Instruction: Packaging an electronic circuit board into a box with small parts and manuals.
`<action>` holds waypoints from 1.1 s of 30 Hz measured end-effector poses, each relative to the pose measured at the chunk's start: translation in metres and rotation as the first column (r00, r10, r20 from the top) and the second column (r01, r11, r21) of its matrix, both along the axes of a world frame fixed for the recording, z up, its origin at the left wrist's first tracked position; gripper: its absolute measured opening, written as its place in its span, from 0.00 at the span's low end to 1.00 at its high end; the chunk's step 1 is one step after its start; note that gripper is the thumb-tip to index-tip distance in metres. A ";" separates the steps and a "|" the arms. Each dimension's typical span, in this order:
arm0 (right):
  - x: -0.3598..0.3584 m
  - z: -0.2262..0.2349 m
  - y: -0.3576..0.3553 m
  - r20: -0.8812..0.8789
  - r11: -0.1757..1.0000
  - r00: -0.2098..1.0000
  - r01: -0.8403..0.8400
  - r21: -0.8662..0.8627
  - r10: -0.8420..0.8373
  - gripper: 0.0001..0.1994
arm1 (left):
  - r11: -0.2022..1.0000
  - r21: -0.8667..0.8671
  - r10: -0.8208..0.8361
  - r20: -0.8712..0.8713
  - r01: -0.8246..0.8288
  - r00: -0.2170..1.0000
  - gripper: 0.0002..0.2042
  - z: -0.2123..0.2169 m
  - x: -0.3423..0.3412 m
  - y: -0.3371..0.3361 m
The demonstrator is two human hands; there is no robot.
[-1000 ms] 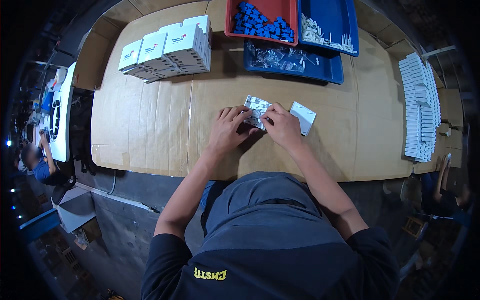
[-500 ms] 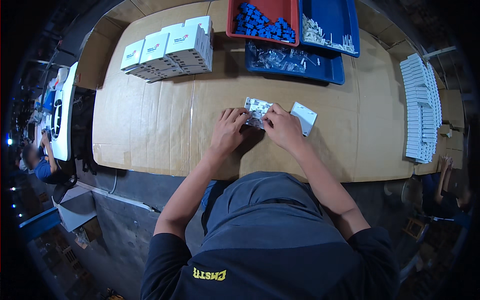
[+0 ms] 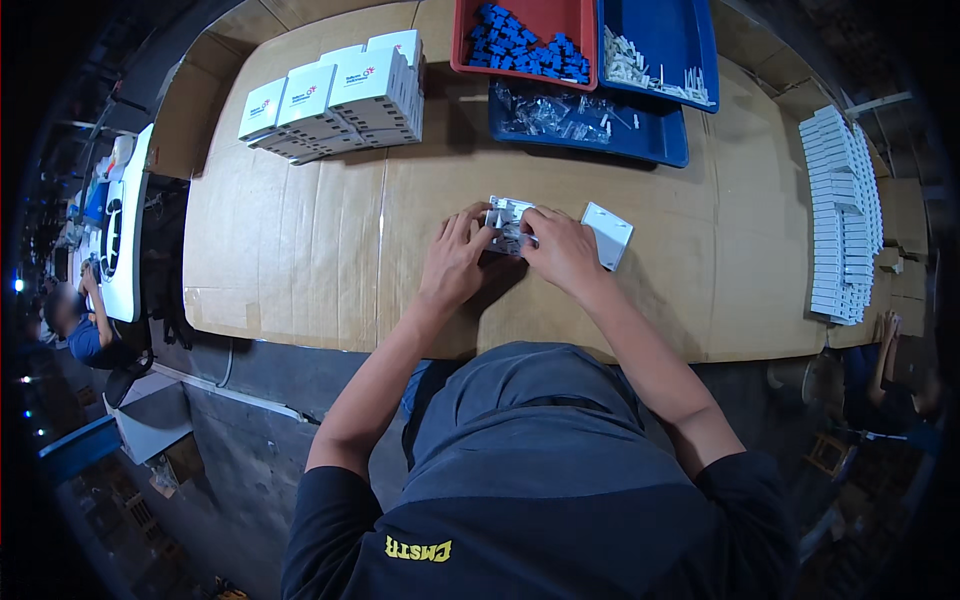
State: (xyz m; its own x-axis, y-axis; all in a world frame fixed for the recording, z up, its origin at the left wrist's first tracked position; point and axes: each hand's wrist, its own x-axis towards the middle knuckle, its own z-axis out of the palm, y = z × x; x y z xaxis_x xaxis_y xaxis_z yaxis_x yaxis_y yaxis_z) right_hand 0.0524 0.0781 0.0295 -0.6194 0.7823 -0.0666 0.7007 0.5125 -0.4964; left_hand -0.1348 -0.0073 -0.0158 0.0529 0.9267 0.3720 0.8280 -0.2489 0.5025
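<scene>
An open white plastic box half with small parts inside lies on the cardboard-covered table in front of me. My left hand is closed on its left edge, thumb toward the inside. From the right, my right hand reaches over the box with fingers pinched together inside it. Whatever small piece the pinch may hold is hidden by the fingers. A flat white cover lies beside my right hand, apart from the box.
Stacked white boxes stand at the far left. A red tray of blue pieces, a blue tray of white pieces and a lower blue tray of clear bits are at the back. White cases are piled right. Other people sit at both sides.
My right hand has shifted slightly left, deeper over the box half. My left hand keeps its hold with only a small movement.
</scene>
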 end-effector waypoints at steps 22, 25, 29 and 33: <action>-0.002 0.037 0.211 -0.250 0.895 0.965 0.182 0.408 -0.082 0.09 | 0.973 -0.228 0.048 0.075 -0.030 0.996 0.45 0.010 -0.003 0.005; -0.019 0.035 0.257 -0.171 0.839 0.983 0.153 0.523 -0.072 0.11 | 0.980 -0.199 0.041 0.088 -0.022 0.995 0.46 0.006 -0.003 0.008; -0.042 0.034 0.287 -0.098 0.795 0.994 0.101 0.598 -0.052 0.13 | 0.984 -0.171 0.062 0.062 -0.051 0.996 0.47 0.011 -0.004 0.009; -0.075 0.033 0.299 -0.115 0.788 0.992 0.034 0.614 0.047 0.14 | 0.977 -0.210 0.040 0.069 -0.024 0.997 0.47 0.015 -0.009 0.009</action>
State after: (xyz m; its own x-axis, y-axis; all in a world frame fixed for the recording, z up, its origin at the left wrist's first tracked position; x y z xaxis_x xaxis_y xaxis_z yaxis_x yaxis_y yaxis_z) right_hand -0.0225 0.3768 0.0630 -0.5959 0.6287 0.4997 0.6536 0.7412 -0.1531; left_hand -0.1434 0.0016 -0.0007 0.0018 0.9852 0.1715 0.7931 -0.1059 0.5998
